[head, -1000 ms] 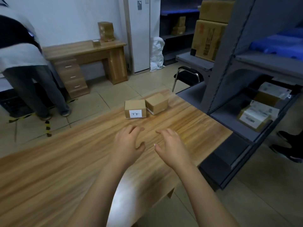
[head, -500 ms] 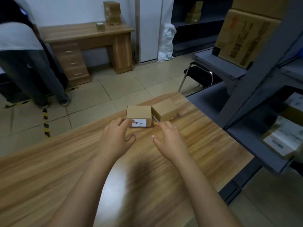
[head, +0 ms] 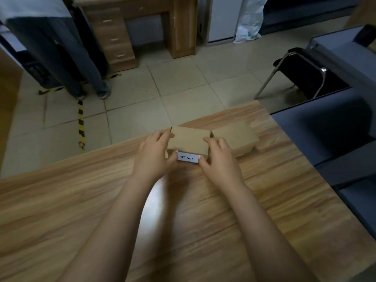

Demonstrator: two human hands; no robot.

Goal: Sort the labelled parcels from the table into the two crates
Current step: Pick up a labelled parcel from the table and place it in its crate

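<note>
left hand (head: 153, 154) and right hand (head: 218, 157) curled round opposite ends of the cardboard box (head: 189, 142) sitting between them on the table (head: 81, 200), second box (head: 234, 137) just outside the right fingers; looks light, stiff, matte, so an end grip should hold

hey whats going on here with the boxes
A person is sorting parcels at a wooden table. Both hands grip one small cardboard parcel near the table's far edge: the left hand holds its left side and the right hand its right side, thumbs by the white handwritten label. A second parcel sits close on its right, untouched. No crate is in view. Another person stands on the floor beyond.
</note>
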